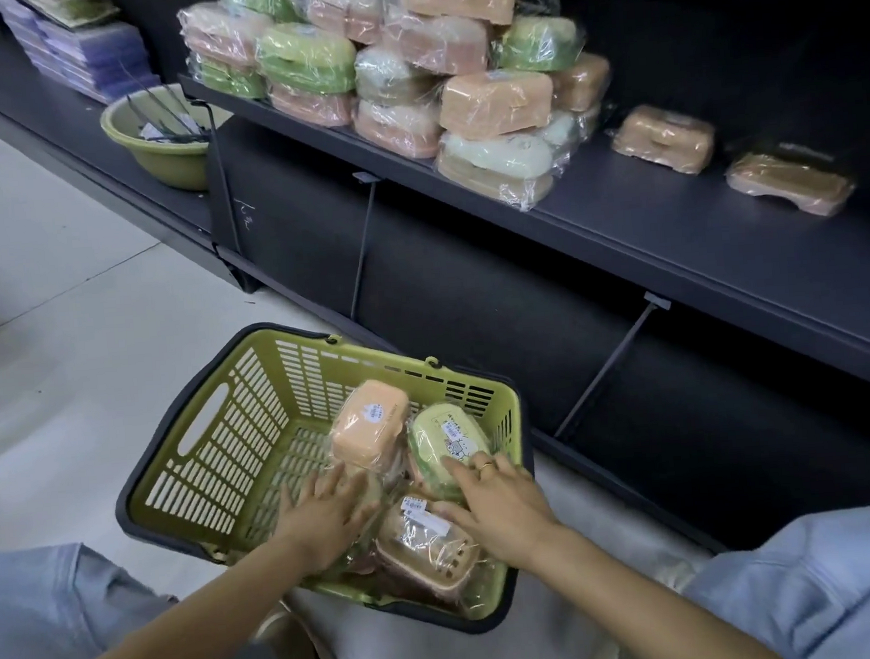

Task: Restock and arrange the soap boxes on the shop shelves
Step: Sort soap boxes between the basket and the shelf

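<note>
Both hands reach into a green basket (209, 448) that sits on the pale floor (62, 329) in front of a dark shelf unit. The left hand (327, 517) lies with fingers spread and nearly straight, flat against the lower end of an orange box (372, 421) that stands tilted in the basket; the fingers do not close round it. The right hand (502, 504), a ring (485, 465) on one finger, rests with fingers extended on a green box (443, 439) just beside the orange one, the thumb lying across a clear-wrapped brown box (422, 546) nearer the person; whether the fingers clamp the green box cannot be told, as they appear straight and laid on top. All three boxes are film-wrapped and carry white labels, and they fill the basket's right half, touching one another. On the shelf (647, 222) above, a stack (384, 70) of wrapped orange, green, pink and cream soap boxes is piled several layers high toward the left. To the right of the stack, well apart from it, two single orange boxes lie flat: one (664, 138) nearer the stack, the other (791, 183) farther right. At the far left, on a lower ledge, a green basin (163, 152) holds dark utensils, with purple packs (79, 50) stacked behind it.
</note>
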